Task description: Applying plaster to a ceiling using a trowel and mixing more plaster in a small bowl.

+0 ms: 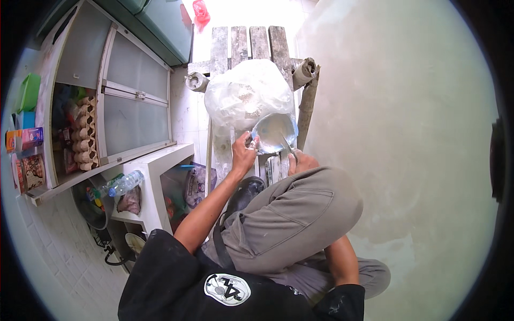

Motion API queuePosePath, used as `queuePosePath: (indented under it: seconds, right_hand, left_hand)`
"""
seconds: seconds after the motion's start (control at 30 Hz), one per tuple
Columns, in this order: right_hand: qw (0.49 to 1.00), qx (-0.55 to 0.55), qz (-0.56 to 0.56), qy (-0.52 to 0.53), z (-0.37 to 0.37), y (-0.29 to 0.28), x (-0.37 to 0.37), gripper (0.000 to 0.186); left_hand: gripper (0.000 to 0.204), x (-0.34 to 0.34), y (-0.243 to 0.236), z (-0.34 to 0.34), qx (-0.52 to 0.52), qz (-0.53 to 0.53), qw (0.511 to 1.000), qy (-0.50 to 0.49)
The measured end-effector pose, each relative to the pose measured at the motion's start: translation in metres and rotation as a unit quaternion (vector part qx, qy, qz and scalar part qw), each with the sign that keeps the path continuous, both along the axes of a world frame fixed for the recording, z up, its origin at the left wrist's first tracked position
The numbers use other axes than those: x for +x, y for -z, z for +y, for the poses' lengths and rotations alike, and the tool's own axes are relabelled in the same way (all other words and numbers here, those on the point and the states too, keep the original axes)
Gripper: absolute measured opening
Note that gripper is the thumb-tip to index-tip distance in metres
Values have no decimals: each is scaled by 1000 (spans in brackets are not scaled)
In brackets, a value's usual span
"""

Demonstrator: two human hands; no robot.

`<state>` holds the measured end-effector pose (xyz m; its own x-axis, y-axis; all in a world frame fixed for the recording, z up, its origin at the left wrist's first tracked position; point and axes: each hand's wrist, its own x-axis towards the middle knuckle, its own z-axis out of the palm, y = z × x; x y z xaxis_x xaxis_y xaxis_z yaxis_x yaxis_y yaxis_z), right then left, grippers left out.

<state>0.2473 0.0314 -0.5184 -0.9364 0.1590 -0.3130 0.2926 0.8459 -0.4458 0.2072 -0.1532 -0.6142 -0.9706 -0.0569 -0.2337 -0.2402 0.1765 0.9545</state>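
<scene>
My left hand (246,147) is closed on the left rim of a pale blue bowl (270,128) that holds an off-white mixture. My right hand (299,160) grips a slim metal tool (287,145), perhaps a spatula, whose far end dips into the bowl; its exact shape is too small to tell. Just beyond the bowl a large translucent plastic bag (235,88) with pale powder in it lies on a weathered wooden plank platform (241,45). My raised knee partly hides my right forearm.
At left are a cabinet (130,120) with an egg carton, a white shelf (160,155) with bottles, and a dark basin (91,203). A bamboo post (308,107) stands right of the platform, beside a plain pale wall or floor (407,134). A red bag (201,13) is beyond.
</scene>
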Motion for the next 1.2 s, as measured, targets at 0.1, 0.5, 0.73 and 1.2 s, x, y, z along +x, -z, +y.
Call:
queuePosePath:
  seconds: [0.1, 0.5, 0.73, 1.2]
  right_hand:
    - [999, 31, 1, 39, 10, 34, 11, 26]
    - [986, -61, -96, 118, 14, 91, 71, 30]
    - [853, -335, -197, 348, 11, 87, 24, 32]
    - [959, 161, 97, -214, 46, 95, 39, 49]
  left_hand:
    - [20, 9, 1, 10, 2, -11, 999, -39]
    - [18, 39, 35, 32, 12, 16, 991, -129]
    - [17, 32, 20, 32, -28, 36, 994, -104]
    - [17, -7, -4, 16, -112, 8, 993, -44]
